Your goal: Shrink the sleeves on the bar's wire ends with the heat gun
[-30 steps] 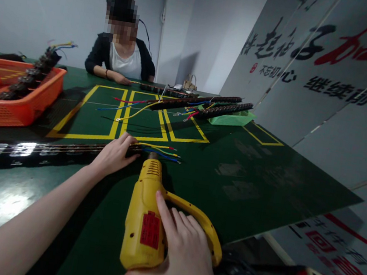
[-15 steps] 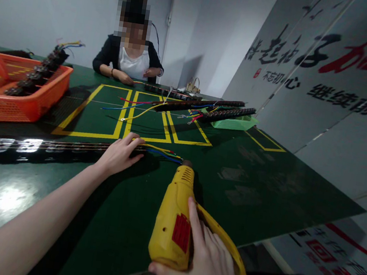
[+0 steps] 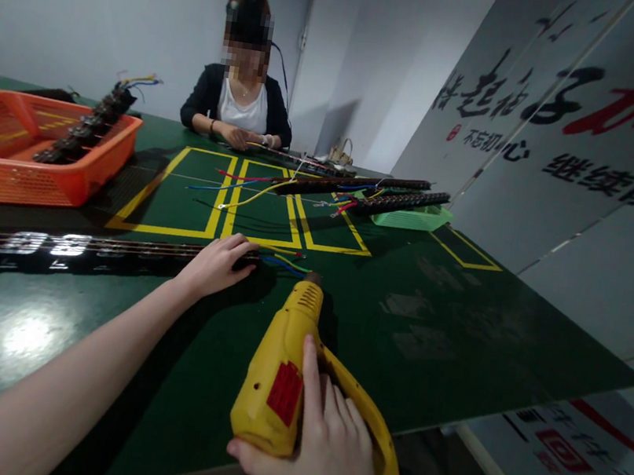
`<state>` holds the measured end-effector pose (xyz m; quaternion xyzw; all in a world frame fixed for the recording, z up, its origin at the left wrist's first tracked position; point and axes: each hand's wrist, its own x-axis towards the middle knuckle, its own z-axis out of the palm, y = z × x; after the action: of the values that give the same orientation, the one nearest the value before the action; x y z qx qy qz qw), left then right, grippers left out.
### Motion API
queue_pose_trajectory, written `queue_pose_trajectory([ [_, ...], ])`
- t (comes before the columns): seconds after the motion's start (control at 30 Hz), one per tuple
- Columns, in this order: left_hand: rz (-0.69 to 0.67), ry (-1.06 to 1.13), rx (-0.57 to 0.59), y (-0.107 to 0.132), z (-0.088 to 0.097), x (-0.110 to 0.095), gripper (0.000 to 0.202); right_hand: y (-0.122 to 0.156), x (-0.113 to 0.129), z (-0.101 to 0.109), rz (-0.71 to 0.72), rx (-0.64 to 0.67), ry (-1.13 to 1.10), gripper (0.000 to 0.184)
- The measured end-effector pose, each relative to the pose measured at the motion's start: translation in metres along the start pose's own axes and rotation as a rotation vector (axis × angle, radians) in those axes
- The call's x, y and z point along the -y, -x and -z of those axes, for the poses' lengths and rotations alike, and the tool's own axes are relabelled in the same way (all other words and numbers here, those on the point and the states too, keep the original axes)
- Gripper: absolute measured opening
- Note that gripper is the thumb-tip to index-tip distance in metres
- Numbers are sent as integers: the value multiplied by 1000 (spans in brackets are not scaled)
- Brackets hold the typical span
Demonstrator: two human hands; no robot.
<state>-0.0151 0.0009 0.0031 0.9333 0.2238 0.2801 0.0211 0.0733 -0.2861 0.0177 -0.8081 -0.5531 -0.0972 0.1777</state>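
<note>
My right hand grips a yellow heat gun with a red label, its nozzle pointing at the coloured wire ends of a long black strip that lies across the green table. My left hand rests on the right end of that strip, fingers curled down over it, just left of the nozzle.
An orange basket at the left holds another black strip. Yellow tape lines mark boxes mid-table. More strips with wires lie by a green tray. A person sits across the table. Slanted printed panels stand on the right.
The heat gun swung right, then came back left toward the wire ends. My left hand stayed on the strip's end. The view drifted, so everything shifted a little rightward.
</note>
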Motion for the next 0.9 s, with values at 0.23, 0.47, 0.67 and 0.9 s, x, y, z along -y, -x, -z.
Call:
queue_pose_trajectory([
  [0.23, -24, -28, 7, -2, -4, 1, 40, -13, 23, -2, 105, 107, -92, 131],
  [0.47, 20, -22, 24, -2, -3, 1, 41, -28, 33, -2, 121, 288, -171, 135],
  [0.67, 21, -42, 38, -1, -3, 2, 40, -26, 31, -3, 144, 279, -182, 134],
  [0.9, -2, -89, 42, -2, 4, -1, 38, -30, 19, 7, 124, 315, -229, 132],
])
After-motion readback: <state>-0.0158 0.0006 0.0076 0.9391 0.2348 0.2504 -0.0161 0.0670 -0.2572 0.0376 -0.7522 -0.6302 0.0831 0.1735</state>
